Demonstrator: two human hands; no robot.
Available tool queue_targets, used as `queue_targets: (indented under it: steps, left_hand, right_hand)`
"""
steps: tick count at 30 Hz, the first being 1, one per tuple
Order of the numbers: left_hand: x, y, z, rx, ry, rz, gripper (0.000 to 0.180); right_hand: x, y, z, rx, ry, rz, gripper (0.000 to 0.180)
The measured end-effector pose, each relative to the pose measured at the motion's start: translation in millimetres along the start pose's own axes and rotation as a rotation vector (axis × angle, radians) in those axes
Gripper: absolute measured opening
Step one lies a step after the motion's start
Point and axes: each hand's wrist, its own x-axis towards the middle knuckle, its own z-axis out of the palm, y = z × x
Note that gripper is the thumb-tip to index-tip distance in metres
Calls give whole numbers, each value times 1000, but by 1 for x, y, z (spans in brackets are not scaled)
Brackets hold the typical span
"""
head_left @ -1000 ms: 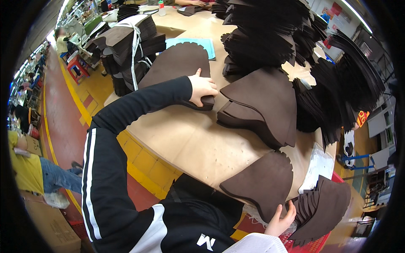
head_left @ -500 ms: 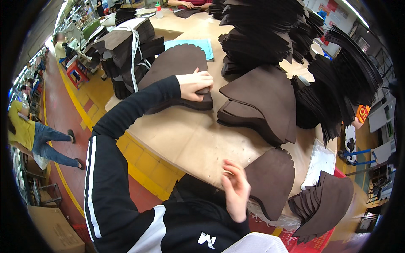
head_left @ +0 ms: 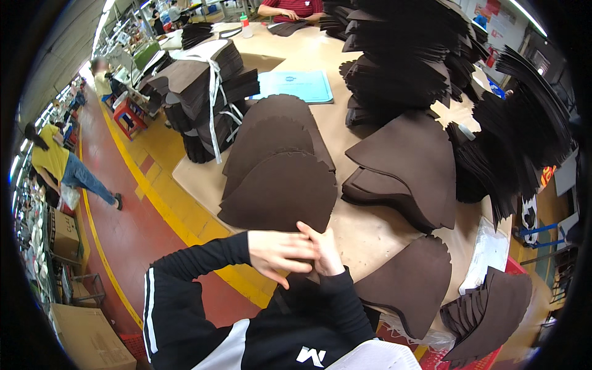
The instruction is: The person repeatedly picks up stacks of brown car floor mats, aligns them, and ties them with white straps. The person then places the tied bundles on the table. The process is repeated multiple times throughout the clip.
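My left hand (head_left: 280,251) is stretched out flat at the near edge of the table, its fingers lying over part of my right hand (head_left: 327,251). The two hands touch, and neither visibly holds anything. My right hand has a digit extended toward the lower edge of a dark brown scalloped sheet piece (head_left: 280,191); its other fingers are partly hidden, and contact with the sheet is unclear. Similar brown pieces (head_left: 271,120) lie overlapped behind it, stepped away from me. To the right sits a stack of brown cut pieces (head_left: 407,166), with another brown piece (head_left: 410,283) nearer me.
A tied bundle of dark pieces (head_left: 200,80) stands at the left, beside a light blue sheet (head_left: 302,85). Tall dark stacks (head_left: 401,55) fill the far right. A red crate (head_left: 487,357) holds a fanned bunch (head_left: 493,308). Across the table a person (head_left: 290,9) works.
My left hand has left the brown stack and come back to meet my right hand. The brown pieces there now lie spread in overlapping steps nearer me. The view has shifted.
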Motion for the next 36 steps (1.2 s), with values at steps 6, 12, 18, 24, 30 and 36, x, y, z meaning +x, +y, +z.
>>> queue_targets:
  steps: [6, 12, 18, 24, 30, 36]
  left_hand:
    - [-54, -48, -51, 547, 942, -1007, 52]
    - [-115, -73, -25, 226, 826, -1368, 39]
    - [-82, -81, -17, 291, 819, -1329, 38]
    - [-45, -95, -70, -136, 1133, -987, 24]
    - [-57, -120, -109, 429, 762, -987, 86]
    - [-39, -10, -22, -773, 746, -601, 105]
  right_hand:
    - [-23, 18, 2, -177, 93, -332, 46]
    - [-64, 8, 3, -770, -23, -732, 52]
    - [-87, -3, -4, -774, -29, -955, 42]
    - [-97, -4, -18, -749, 55, -1030, 42]
    - [-98, 5, -37, -746, 166, -950, 46]
    - [-82, 1, -53, -645, 218, -920, 45]
